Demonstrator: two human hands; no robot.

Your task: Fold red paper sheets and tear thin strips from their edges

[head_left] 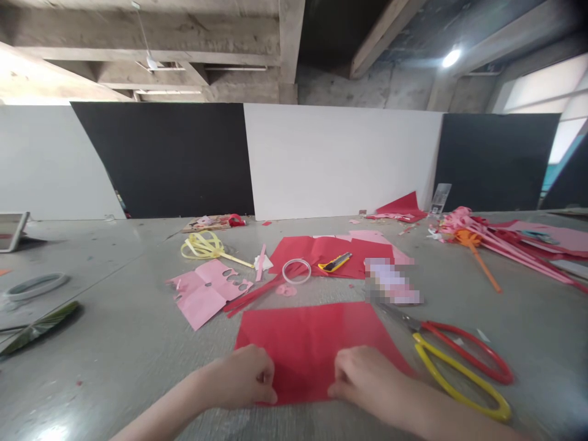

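A red paper sheet (305, 343) lies on the grey table in front of me. At its lower left part is my left hand (250, 376), its fingers curled and closed at the sheet's edge. My right hand (358, 373) is closed in the same way over the near edge, toward the right. Both hands seem to pinch the paper's near edge. To the right of the sheet rest large scissors (420, 326) with one red and one yellow handle. Beyond the sheet, a yellow cutter (335, 263) and a roll of clear tape (296, 271) lie on or beside more red paper (298, 248).
Pink paper with cut holes (206, 294) and a yellow paper-strip form (204, 246) lie back left. Pink strips (505, 248) and an orange one (482, 263) are at the right. A white ring (37, 286) and a green leaf-like piece (48, 324) are far left.
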